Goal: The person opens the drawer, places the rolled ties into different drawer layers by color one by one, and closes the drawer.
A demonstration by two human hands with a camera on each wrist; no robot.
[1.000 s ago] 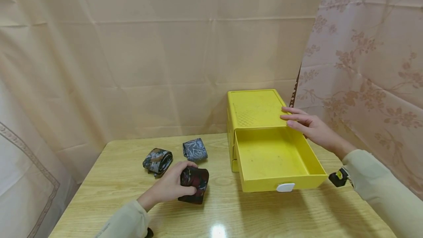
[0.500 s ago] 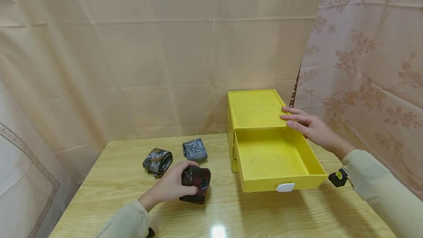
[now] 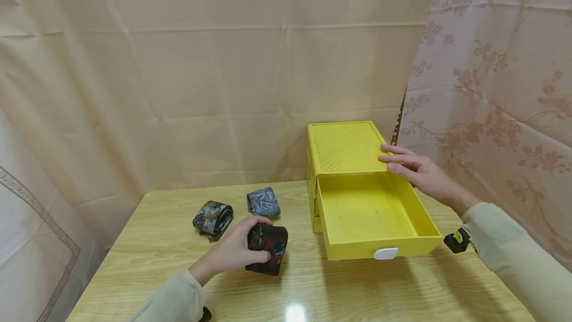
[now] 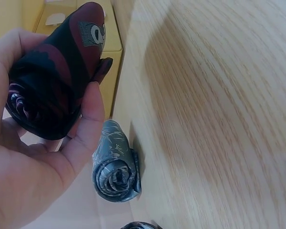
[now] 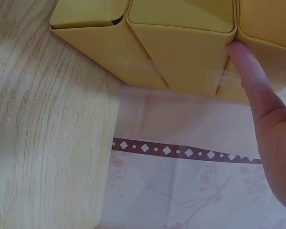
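Observation:
My left hand (image 3: 230, 251) grips a rolled necktie (image 3: 273, 246), dark red and black, raised over the table. In the left wrist view the thumb and fingers wrap around this roll, and a pale label shows on its cloth. Just behind it lies a grey-blue rolled necktie (image 3: 263, 202) with a leaf pattern. Farther left is a grey, brown and black patterned roll (image 3: 212, 218). My right hand (image 3: 426, 175) rests with extended fingers on the right edge of a yellow drawer cabinet (image 3: 346, 143). The cabinet's top drawer (image 3: 368, 212) is pulled out, with nothing in it.
A white handle (image 3: 386, 254) sits on the drawer front, which juts over the wooden table (image 3: 156, 242). Beige curtain (image 3: 214, 73) hangs behind the table, and a floral curtain (image 3: 505, 88) hangs close on the right.
My left hand has shifted slightly right with the dark red necktie. The right hand, the drawer and the two other rolls have stayed in place.

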